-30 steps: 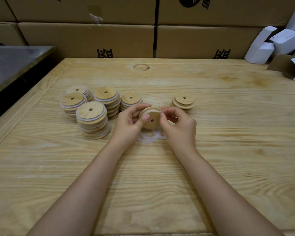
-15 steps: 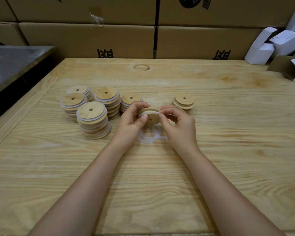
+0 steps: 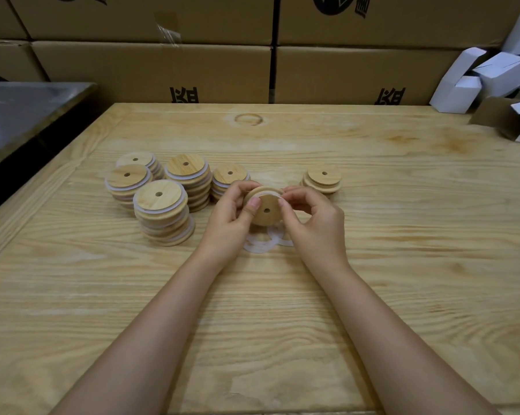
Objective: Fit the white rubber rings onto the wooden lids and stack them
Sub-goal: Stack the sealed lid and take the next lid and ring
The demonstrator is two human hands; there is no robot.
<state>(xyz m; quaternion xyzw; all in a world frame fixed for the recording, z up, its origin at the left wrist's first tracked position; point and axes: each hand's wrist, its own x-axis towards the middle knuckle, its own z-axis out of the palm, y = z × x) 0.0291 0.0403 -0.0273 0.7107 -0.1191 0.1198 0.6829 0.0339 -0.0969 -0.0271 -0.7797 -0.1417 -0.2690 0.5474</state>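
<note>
Finished stacks (image 3: 161,205) stand at the left. The left hand (image 3: 228,217) pinches the lid (image 3: 266,209) by its edge, above the table (image 3: 402,265); it seems light and stiff. The right hand (image 3: 315,226) pinches the soft, stretchy ring (image 3: 270,193) at the rim. Loose rings (image 3: 258,245) lie below, bare lids (image 3: 323,179) just behind.

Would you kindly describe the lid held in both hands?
The lid is a round, light wooden disc with a small centre hole, tilted face toward the camera. A white ring shows round its upper edge. The left hand grips its left side, thumb on the face; the right hand pinches its right edge. Loose rings lie below it.
</note>
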